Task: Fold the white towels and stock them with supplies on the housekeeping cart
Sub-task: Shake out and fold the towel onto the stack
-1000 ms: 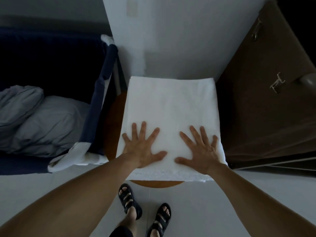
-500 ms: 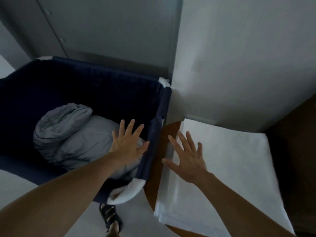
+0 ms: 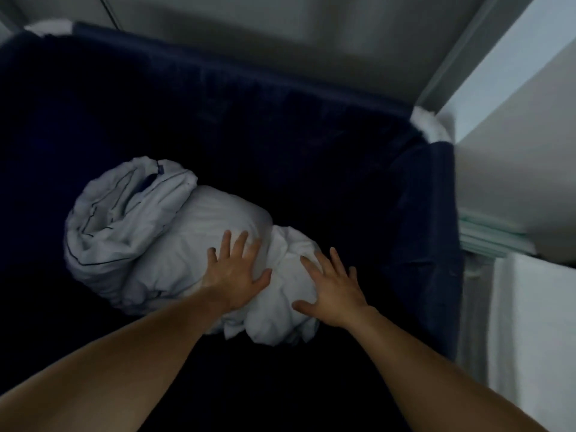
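A heap of crumpled white linen (image 3: 174, 244) lies at the bottom of a deep navy fabric bin (image 3: 424, 244). My left hand (image 3: 233, 272) is spread flat over the middle of the heap, fingers apart. Over the heap's right lump hovers my right hand (image 3: 333, 291), also with fingers spread and holding nothing. At the right edge, outside the bin, a strip of the folded white towel (image 3: 530, 322) shows.
The bin has white corner caps (image 3: 431, 127) and tall dark walls on all sides. A white wall corner (image 3: 514, 135) rises to the right. A thin stack of pale green sheets (image 3: 489, 241) sits beside the bin, above the folded towel.
Both hands have left the folded towel and swung left into the bin. They now reach down onto the crumpled linen; the view has turned left with them.
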A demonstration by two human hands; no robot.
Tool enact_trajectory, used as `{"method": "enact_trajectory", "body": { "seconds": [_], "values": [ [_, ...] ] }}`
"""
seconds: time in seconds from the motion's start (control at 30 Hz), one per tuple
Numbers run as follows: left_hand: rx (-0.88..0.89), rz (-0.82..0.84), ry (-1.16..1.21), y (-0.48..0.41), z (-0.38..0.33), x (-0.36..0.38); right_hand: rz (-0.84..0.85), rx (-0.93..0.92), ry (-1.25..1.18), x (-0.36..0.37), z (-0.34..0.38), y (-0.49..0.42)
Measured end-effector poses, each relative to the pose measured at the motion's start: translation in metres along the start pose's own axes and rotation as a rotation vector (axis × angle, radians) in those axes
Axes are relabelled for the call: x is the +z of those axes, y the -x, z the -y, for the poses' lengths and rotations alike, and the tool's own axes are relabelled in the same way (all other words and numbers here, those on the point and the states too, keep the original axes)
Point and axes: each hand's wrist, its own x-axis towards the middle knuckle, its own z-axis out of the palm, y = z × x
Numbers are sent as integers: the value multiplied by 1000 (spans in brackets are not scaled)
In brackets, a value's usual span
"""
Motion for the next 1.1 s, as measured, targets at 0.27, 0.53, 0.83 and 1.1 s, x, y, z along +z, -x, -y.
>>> {"method": "enact_trajectory", "body": {
  "seconds": [0.27, 0.53, 0.83, 1.1],
  "values": [
    [9, 67, 98, -82, 41, 138, 232, 212, -125, 112, -35, -148],
    [97, 11, 164, -116, 60, 196, 289, 391, -203, 204, -24, -198],
    [90, 48, 187, -91, 61, 158, 272, 328, -355, 151, 2, -164],
    [139, 180, 334, -36, 34, 36, 157, 439, -698, 6, 11, -62]
  ]
}}
